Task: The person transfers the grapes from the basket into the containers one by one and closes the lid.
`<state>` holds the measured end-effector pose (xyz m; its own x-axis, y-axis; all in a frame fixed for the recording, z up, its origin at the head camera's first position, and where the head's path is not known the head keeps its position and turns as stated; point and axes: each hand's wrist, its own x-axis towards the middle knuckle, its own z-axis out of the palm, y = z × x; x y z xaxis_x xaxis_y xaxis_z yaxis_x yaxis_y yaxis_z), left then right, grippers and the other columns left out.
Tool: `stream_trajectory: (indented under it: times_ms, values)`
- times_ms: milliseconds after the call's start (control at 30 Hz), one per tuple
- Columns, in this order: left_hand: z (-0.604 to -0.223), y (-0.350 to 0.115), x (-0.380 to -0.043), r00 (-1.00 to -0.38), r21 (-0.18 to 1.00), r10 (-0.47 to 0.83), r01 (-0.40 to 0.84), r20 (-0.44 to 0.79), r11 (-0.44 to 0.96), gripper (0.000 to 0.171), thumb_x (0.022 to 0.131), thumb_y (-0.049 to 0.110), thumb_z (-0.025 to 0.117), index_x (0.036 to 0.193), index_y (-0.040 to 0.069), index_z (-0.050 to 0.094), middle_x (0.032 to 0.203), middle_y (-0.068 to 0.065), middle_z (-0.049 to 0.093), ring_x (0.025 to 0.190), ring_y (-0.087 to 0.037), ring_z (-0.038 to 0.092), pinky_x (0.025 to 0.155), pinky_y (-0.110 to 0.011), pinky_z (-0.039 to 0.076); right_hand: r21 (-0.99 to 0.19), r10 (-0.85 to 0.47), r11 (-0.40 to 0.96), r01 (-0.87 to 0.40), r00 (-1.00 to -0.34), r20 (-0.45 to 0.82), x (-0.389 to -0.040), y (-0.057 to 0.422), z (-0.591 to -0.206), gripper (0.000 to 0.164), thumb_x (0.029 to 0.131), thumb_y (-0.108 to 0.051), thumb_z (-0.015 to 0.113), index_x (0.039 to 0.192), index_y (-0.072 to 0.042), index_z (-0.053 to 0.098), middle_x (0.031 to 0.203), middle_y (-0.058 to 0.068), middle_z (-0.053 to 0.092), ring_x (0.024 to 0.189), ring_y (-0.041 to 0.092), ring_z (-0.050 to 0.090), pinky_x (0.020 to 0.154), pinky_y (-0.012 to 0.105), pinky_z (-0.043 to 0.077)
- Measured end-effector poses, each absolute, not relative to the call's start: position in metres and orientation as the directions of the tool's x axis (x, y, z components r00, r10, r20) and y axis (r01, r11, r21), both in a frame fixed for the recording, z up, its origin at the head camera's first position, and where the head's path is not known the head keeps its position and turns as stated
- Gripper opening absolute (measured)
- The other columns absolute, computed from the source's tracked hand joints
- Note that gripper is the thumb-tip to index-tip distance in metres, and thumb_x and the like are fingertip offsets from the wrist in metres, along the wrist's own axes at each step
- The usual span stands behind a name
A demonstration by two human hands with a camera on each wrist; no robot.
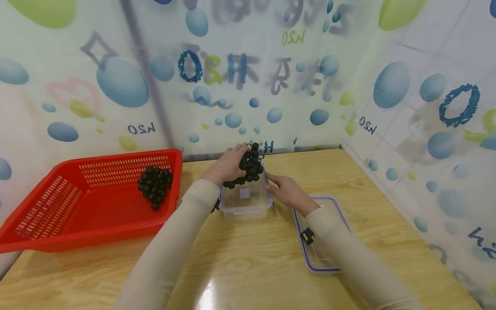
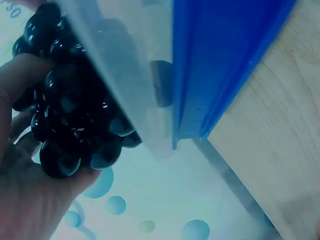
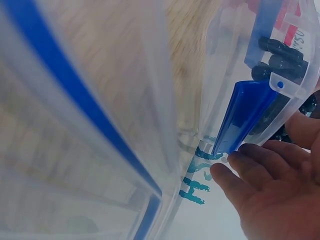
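My left hand (image 1: 226,165) grips a bunch of black grapes (image 1: 252,165) over a clear plastic food container (image 1: 248,202). Thumb and fingers wrap the fruit in the left wrist view, where the grapes (image 2: 70,110) overlap the container's wall beside a blue clip flap (image 2: 225,60). At the container's right side is my right hand (image 1: 286,191). Its fingers (image 3: 250,167) extend loosely, fingertips right by another blue clip flap (image 3: 245,115) in the right wrist view. Some dark grapes show through the clear wall there.
On the left stands a red plastic basket (image 1: 97,211) with another bunch of black grapes (image 1: 155,185) inside. A clear plastic lid edged in blue (image 1: 319,254) lies under my right forearm on the wooden table (image 1: 240,258). A patterned wall covering (image 1: 240,99) rises behind.
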<state>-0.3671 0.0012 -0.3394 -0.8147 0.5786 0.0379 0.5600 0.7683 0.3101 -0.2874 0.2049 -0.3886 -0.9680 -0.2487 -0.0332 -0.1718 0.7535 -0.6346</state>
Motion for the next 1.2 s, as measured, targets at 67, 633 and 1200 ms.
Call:
stream_trajectory:
  times_ms: [67, 633, 1200]
  values:
    - [-0.343, 0.002, -0.368, -0.811, 0.28, 0.585, 0.565, 0.014, 0.776, 0.066, 0.092, 0.013, 0.07, 0.149, 0.008, 0.035, 0.154, -0.015, 0.033, 0.135, -0.037, 0.037, 0.108, -0.048, 0.035, -0.634, -0.248, 0.754, -0.171, -0.968, -0.034, -0.287, 0.205, -0.389, 0.055, 0.104, -0.03, 0.051, 0.152, -0.01, 0.034, 0.147, 0.016, 0.043, 0.131, 0.036, 0.044, 0.105, 0.051, 0.038]
    - [-0.372, 0.002, -0.37, -0.757, 0.24, 0.652, 0.625, -0.049, 0.743, 0.055, 0.1, 0.029, 0.043, 0.154, 0.018, 0.034, 0.158, -0.008, 0.029, 0.142, -0.029, 0.028, 0.113, -0.048, 0.026, -0.629, -0.231, 0.765, -0.14, -0.971, -0.065, -0.288, 0.204, -0.391, 0.054, 0.104, -0.028, 0.05, 0.152, -0.01, 0.035, 0.146, 0.016, 0.045, 0.128, 0.033, 0.049, 0.099, 0.048, 0.044]
    - [-0.382, -0.007, -0.369, -0.703, 0.192, 0.711, 0.695, -0.025, 0.693, 0.069, 0.097, 0.047, 0.057, 0.154, 0.017, 0.033, 0.158, -0.008, 0.028, 0.144, -0.033, 0.02, 0.112, -0.055, 0.023, -0.636, -0.251, 0.755, -0.162, -0.967, -0.051, -0.288, 0.204, -0.386, 0.054, 0.104, -0.028, 0.051, 0.152, -0.01, 0.036, 0.149, 0.013, 0.042, 0.128, 0.036, 0.048, 0.101, 0.05, 0.042]
